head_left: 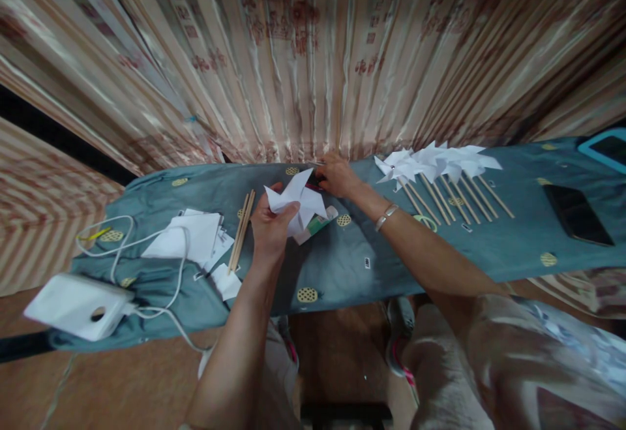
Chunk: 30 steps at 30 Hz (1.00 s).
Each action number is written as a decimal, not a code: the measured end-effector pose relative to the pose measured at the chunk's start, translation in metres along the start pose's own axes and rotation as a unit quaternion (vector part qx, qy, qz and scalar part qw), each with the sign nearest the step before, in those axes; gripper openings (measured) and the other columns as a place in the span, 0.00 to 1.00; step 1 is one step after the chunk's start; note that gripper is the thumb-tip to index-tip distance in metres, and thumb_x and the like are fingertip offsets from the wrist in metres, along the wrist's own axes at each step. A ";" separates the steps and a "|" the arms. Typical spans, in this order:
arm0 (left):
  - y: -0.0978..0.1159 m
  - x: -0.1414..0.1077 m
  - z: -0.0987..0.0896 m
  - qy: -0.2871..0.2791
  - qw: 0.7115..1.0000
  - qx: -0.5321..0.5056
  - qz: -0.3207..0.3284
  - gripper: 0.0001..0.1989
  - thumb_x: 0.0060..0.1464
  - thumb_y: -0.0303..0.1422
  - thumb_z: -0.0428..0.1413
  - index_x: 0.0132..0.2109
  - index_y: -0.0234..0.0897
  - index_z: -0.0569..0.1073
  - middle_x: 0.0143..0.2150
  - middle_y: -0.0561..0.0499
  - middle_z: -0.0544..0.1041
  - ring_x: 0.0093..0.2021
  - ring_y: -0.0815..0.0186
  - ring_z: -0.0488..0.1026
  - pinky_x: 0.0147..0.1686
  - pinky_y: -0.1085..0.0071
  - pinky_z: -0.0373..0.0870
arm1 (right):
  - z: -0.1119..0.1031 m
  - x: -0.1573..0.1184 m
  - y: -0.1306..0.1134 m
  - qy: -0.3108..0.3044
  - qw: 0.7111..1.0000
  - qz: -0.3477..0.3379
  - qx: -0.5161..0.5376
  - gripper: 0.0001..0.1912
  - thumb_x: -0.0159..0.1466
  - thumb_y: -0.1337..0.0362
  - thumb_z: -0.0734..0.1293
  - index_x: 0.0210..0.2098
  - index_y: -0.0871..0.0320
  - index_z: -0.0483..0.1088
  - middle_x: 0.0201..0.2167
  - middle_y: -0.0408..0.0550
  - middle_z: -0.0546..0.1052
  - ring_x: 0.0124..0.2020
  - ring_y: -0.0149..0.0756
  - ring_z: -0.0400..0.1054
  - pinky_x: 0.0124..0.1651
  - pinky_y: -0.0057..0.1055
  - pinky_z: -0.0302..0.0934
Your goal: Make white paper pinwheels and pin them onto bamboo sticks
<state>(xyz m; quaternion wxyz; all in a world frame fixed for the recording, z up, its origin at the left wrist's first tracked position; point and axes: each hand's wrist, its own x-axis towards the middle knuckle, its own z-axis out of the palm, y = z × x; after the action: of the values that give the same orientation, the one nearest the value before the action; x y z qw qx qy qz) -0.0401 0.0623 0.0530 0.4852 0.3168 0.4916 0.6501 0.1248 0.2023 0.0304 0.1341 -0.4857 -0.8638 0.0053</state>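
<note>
My forearms [239, 352] near, brown floor [132, 384], pineapple-print teal cloth [342, 280], curtain [313, 91] far, left hand [272, 224] pinching a paper pinwheel [298, 196], right hand [336, 175], grip I cannot tell.

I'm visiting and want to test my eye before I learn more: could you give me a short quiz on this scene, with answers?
1. True or false: the left hand is holding a white paper pinwheel.
2. Which wrist wears the bracelet? A: left. B: right. C: both.
3. Fill in: the black smartphone lies to the ____ of the row of pinwheels on sticks.

Key: 1 true; 2 B; 3 right.
</note>
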 end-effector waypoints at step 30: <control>-0.002 -0.002 0.010 -0.012 1.000 -0.020 0.001 0.28 0.33 0.33 0.69 0.46 0.38 0.73 0.31 0.57 0.78 0.30 0.68 0.74 0.35 0.70 0.71 | 0.008 -0.006 -0.019 0.047 0.999 0.027 0.009 0.15 0.66 0.74 0.59 0.44 0.67 0.77 0.66 0.64 0.67 0.66 0.55 0.58 0.65 0.50 0.55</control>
<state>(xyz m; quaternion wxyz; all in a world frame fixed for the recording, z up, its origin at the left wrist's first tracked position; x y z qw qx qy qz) -0.0302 0.0633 0.0543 0.4964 0.3152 0.4728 0.6563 0.1095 0.1885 0.0238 0.1784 -0.5071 -0.8432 -0.0064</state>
